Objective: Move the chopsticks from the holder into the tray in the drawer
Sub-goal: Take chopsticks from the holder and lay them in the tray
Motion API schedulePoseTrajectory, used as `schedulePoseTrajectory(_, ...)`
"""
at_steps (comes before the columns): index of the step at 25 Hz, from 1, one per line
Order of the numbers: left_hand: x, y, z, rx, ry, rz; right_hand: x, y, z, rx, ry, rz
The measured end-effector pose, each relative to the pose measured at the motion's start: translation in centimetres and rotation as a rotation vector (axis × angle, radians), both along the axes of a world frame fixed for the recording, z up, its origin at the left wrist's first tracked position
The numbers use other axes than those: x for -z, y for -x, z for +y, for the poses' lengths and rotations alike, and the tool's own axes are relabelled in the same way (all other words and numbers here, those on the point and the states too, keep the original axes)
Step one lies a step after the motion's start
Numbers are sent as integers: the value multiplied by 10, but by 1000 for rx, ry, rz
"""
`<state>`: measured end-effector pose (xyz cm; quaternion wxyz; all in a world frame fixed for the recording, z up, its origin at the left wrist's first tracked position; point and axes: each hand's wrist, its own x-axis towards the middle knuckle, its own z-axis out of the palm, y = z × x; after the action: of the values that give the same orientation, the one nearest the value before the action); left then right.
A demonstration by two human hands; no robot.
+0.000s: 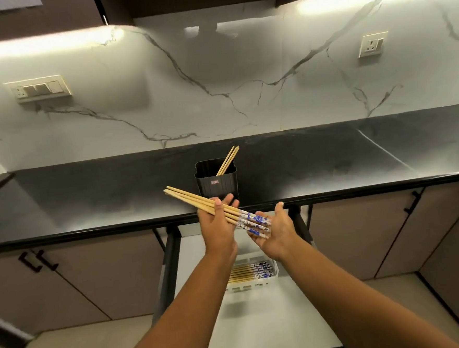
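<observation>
A bundle of wooden chopsticks [195, 199] with blue-and-white patterned ends lies across both palms, above the open drawer. My left hand [217, 223] grips the bundle near its middle, thumb over it. My right hand [274, 231] is cupped under the patterned ends, fingers spread. Behind the hands, a black ribbed holder [216, 181] stands on the counter with a few chopsticks [228, 160] leaning inside. Below, a white tray [275, 275] in the drawer holds several chopsticks [250, 271] lying flat, partly hidden by my left wrist.
The black counter [89, 200] runs left to right with a marble wall behind. The white drawer [247, 322] is pulled out beneath its edge. Cabinet doors with dark handles [37, 259] flank the drawer. Wall sockets [39, 89] sit on the backsplash.
</observation>
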<state>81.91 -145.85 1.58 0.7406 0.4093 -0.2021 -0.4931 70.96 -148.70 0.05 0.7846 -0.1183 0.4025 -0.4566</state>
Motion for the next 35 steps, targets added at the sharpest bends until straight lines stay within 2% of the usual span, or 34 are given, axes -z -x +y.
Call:
schedulePoseTrajectory(6,8,7,6,128,-12,30,1,3,-5,46,47,12)
schedulePoseTrajectory(8,16,12,9,179,-44,-21,5,3,-8,72,40,24)
schedulePoseTrajectory(10,22,13,9,191,-64,-76,8,0,-11,77,88,129)
schedulePoseTrajectory(13,29,-6,-1,73,-134,-78,19,6,-18,-16,393,650)
schedulePoseTrajectory(15,36,-15,-10,0,-213,2,30,14,-19,-185,633,992)
schedulePoseTrajectory(18,57,-6,-13,37,-316,75,55,-1,-9,-502,995,1493)
schedulePoseTrajectory(20,74,5,-12,90,-408,56,82,-21,-2,-525,1174,1786)
schedulePoseTrajectory(21,82,7,-12,113,-451,54,94,-28,0,-499,1201,1858)
schedulePoseTrajectory(23,93,-1,-16,159,-525,77,116,-29,-1,-495,1237,1897)
schedulePoseTrajectory(25,102,-21,-25,192,-576,118,131,-17,-8,-585,1278,1902)
schedulePoseTrajectory(28,116,-67,-40,123,-618,151,153,5,-21,-708,1251,1895)
schedulePoseTrajectory(30,127,-101,-47,60,-632,105,167,16,-31,-762,1213,1883)
schedulePoseTrajectory(33,151,-135,-49,-33,-675,-145,182,24,-43,-819,1082,1832)
schedulePoseTrajectory(35,169,-141,-48,-23,-716,-519,190,21,-51,-868,1056,1822)
